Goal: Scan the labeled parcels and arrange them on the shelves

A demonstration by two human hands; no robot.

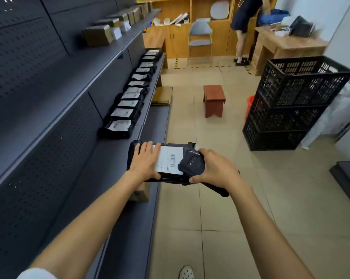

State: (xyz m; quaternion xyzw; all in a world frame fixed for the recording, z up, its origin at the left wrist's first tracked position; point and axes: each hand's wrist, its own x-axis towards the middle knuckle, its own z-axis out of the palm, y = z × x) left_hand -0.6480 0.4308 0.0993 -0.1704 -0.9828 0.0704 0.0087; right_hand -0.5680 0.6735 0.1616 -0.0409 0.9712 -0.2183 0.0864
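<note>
Left hand (145, 162) grips parcel (162, 161) | right hand (216, 169) holds scanner (192, 163) (over label) | crates (294, 101) — right

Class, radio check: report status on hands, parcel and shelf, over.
Left hand grips black parcel, label up. Right hand holds scanner over label. Parcel row fills shelf ahead; near end free.

Both arms are stretched out forward, bare forearms, elbows pretty much straight. Left hand (145, 163) lies flat with fingers extended and close together, thumb hooked under the near edge of what it's holding. Right hand (215, 168) is curled in a grip, knuckles up, thumb seemingly tucked underneath, a bit blurry there.
</note>
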